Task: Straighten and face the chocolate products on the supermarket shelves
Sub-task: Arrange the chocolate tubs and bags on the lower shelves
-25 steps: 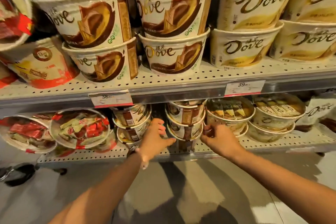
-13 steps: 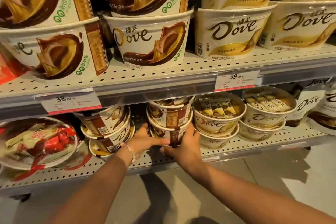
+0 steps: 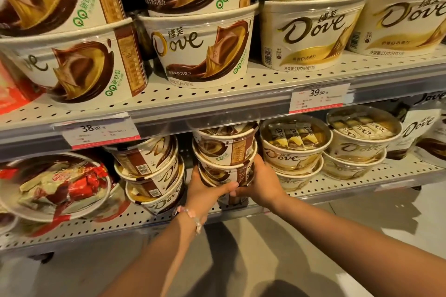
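Note:
A stack of brown Dove chocolate tubs (image 3: 225,152) stands in the middle of the lower shelf (image 3: 337,182), its labels turned partly sideways. My left hand (image 3: 205,191) grips the bottom of the stack from the left, thumb across the front. My right hand (image 3: 261,184) grips it from the right, fingers round the lowest tub. Left of it a second stack of brown Dove tubs (image 3: 152,171) leans and shows barcodes. On the right sit white Dove tubs (image 3: 290,152) facing front.
The upper shelf (image 3: 217,101) carries large brown Dove tubs (image 3: 200,48) and large white Dove tubs (image 3: 311,31). Price tags (image 3: 318,97) hang on the shelf edge. Tubs of red-wrapped sweets (image 3: 55,185) fill the lower left. Dove bags (image 3: 420,128) stand at far right. Grey floor below.
Both hands went from reaching beside the middle stack to clasping its base from either side. The camera has moved closer to the shelves.

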`<action>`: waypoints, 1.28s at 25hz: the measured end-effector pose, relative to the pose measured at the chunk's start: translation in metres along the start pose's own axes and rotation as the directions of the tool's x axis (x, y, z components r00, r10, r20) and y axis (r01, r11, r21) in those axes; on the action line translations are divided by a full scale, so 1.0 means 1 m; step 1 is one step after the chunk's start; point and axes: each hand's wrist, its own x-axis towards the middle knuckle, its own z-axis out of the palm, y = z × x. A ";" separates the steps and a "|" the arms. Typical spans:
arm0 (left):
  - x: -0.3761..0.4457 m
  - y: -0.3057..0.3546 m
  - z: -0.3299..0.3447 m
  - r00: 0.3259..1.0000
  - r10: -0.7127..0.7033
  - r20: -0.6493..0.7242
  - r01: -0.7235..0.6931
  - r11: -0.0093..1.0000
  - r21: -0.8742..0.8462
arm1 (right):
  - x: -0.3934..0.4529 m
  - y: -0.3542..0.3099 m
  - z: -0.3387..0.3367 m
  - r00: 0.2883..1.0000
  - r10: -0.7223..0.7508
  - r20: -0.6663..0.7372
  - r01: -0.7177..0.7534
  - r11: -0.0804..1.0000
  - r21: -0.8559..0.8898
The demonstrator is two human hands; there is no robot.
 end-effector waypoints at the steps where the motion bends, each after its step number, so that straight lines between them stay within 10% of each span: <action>1: -0.003 -0.002 0.004 0.999 0.010 -0.044 -0.009 1.000 0.003 | 0.002 0.001 -0.003 0.999 -0.012 0.029 0.012 1.000 0.002; 11: -0.015 -0.005 0.017 0.976 0.097 -0.196 -0.071 0.988 0.135 | 0.016 0.002 -0.020 0.956 -0.001 0.294 -0.004 1.000 0.015; 24: 0.003 0.012 -0.016 0.975 0.216 0.043 -0.220 0.964 0.150 | -0.009 -0.001 0.018 0.995 -0.010 -0.099 0.023 0.991 0.130; 32: -0.006 0.021 0.013 0.950 0.237 -0.202 -0.215 0.968 0.126 | 0.009 -0.005 -0.010 0.998 0.002 0.067 -0.007 0.996 0.085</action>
